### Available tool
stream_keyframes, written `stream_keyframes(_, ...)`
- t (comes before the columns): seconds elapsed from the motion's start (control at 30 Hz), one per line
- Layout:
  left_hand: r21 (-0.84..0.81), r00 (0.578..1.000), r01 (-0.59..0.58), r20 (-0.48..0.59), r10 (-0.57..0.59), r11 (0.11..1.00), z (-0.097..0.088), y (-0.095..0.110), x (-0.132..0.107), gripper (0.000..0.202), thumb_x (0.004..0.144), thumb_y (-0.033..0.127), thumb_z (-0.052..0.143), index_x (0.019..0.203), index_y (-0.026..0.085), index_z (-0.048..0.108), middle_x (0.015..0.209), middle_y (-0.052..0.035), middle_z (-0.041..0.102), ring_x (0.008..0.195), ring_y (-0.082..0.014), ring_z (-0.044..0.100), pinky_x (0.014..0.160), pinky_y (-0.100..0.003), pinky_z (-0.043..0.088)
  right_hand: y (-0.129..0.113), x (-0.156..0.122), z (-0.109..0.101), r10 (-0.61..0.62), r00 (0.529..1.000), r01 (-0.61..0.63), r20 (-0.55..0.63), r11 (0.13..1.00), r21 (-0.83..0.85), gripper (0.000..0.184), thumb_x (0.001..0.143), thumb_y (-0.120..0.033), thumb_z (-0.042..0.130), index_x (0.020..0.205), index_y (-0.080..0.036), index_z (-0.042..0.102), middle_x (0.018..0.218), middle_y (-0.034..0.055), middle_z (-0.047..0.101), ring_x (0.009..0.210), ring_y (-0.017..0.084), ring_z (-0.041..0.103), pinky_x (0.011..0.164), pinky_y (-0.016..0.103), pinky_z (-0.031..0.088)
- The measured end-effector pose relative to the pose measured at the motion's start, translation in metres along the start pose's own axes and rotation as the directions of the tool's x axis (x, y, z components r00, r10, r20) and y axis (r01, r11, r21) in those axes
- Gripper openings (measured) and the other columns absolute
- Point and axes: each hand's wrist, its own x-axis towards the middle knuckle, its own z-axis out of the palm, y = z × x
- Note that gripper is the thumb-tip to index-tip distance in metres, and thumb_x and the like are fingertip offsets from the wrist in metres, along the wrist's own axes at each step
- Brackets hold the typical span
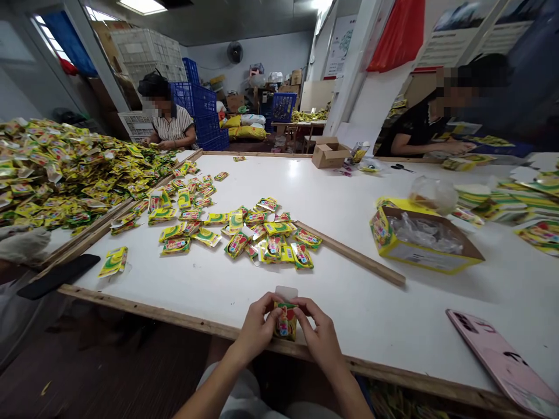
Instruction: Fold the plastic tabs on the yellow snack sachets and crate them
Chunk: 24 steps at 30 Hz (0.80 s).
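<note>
At the near edge of a white, smooth tabletop [349,317], the left hand [257,326] and the right hand [318,327] hold a small printed carton [286,324] between them. Both grips are narrow: thumbs lie against the glossy yellow, green and red face, fingers curl around the sides. From the carton's far end a pale, blank card flap [287,292] sticks out, with rounded corners. Whether the carton's base rests on the table cannot be told.

Beyond the hands, a loose cluster of similar flat cartons [273,247] spreads across the middle and left, lying at odd angles and overlapping. One single carton [113,262] lies apart at the near left, beside a dark, flat slab [61,276] that crosses the raw wooden rim [174,316]. Farther left, behind a wooden rail, rises a large, crinkled-looking heap of cartons [78,180]; a pale gloved hand [26,245] is nearby at the left border.

Right of the cluster, a straight, square-edged wooden strip [358,257] lies slantwise. Past it, an open yellow cardboard display box [419,257] holds crumpled clear plastic [423,231]. A pink, shiny phone [502,355] lies at the near right. Toward the far edge are a plain brown cardboard box [327,157] and black-handled scissors [399,167]. A person in a striped shirt [174,127] sits at the far left, before slatted blue plastic crates [198,105]; another person in black [419,128] works at the far right.
</note>
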Motion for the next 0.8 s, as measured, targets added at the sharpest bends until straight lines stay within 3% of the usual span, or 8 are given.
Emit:
stream_keyframes(0.13, -0.008, 0.993, -0.091, -0.08, 0.09, 0.996, 0.005, -0.004, -0.001, 0.015, 0.09, 0.022, 0.048, 0.099, 0.02, 0.06, 0.119, -0.0102, 0.062, 0.114, -0.0246, 0.057, 0.097, -0.039, 0.045, -0.003, 0.006, 0.006, -0.053, 0.997, 0.054, -0.058, 0.999, 0.002, 0.022, 0.088, -0.039, 0.055, 0.086, -0.022, 0.068, 0.094, 0.007, 0.069, 0.092, 0.023, 0.065, 0.081, 0.034, 0.052)
stream_keyframes(0.2, -0.086, 0.989, -0.095, -0.124, 0.083, 0.992, 0.008, -0.007, -0.002, 0.018, 0.091, 0.022, 0.047, 0.108, 0.021, 0.052, 0.125, -0.0113, 0.059, 0.116, -0.0236, 0.056, 0.099, -0.041, 0.045, -0.001, 0.005, 0.01, -0.021, 0.992, 0.027, -0.128, 0.999, 0.047, 0.019, 0.087, -0.038, 0.057, 0.093, -0.022, 0.065, 0.093, 0.0065, 0.069, 0.089, 0.022, 0.065, 0.079, 0.034, 0.053)
stream_keyframes(0.3, -0.122, 0.988, -0.079, -0.142, 0.061, 0.989, 0.008, -0.007, -0.004, 0.02, 0.091, 0.024, 0.049, 0.111, 0.022, 0.046, 0.114, -0.0094, 0.065, 0.107, -0.021, 0.062, 0.094, -0.038, 0.048, 0.002, 0.003, 0.011, 0.01, 0.989, 0.003, -0.145, 0.996, 0.09, 0.021, 0.086, -0.037, 0.057, 0.1, -0.022, 0.063, 0.095, 0.0062, 0.07, 0.089, 0.022, 0.065, 0.08, 0.034, 0.053)
stream_keyframes(0.43, -0.011, 0.992, -0.078, -0.098, 0.076, 0.997, 0.004, -0.001, -0.004, 0.015, 0.091, 0.028, 0.052, 0.101, 0.02, 0.058, 0.108, -0.009, 0.068, 0.104, -0.0217, 0.063, 0.094, -0.036, 0.048, 0.001, 0.002, 0.007, -0.043, 0.998, 0.045, -0.05, 0.998, 0.052, 0.018, 0.087, -0.035, 0.057, 0.092, -0.022, 0.068, 0.098, 0.0066, 0.07, 0.095, 0.023, 0.064, 0.081, 0.033, 0.052)
stream_keyframes(0.57, 0.005, 0.989, -0.061, -0.133, 0.061, 0.998, 0.004, 0.005, -0.005, 0.016, 0.089, 0.03, 0.055, 0.096, 0.019, 0.063, 0.107, -0.0083, 0.069, 0.102, -0.0216, 0.063, 0.092, -0.034, 0.048, -0.004, 0.001, 0.006, -0.057, 0.997, 0.06, -0.058, 0.997, 0.055, 0.018, 0.087, -0.036, 0.058, 0.093, -0.023, 0.069, 0.1, 0.0066, 0.07, 0.098, 0.023, 0.063, 0.081, 0.034, 0.051)
stream_keyframes(0.8, -0.068, 0.979, 0.025, -0.198, -0.038, 0.997, 0.008, 0.006, 0.002, 0.016, 0.087, 0.029, 0.057, 0.096, 0.018, 0.064, 0.094, -0.006, 0.07, 0.089, -0.0194, 0.065, 0.08, -0.029, 0.05, -0.01, 0.005, 0.008, 0.003, 0.995, -0.004, -0.101, 1.0, -0.009, 0.024, 0.085, -0.042, 0.061, 0.091, -0.02, 0.069, 0.083, 0.004, 0.07, 0.077, 0.02, 0.063, 0.073, 0.031, 0.05)
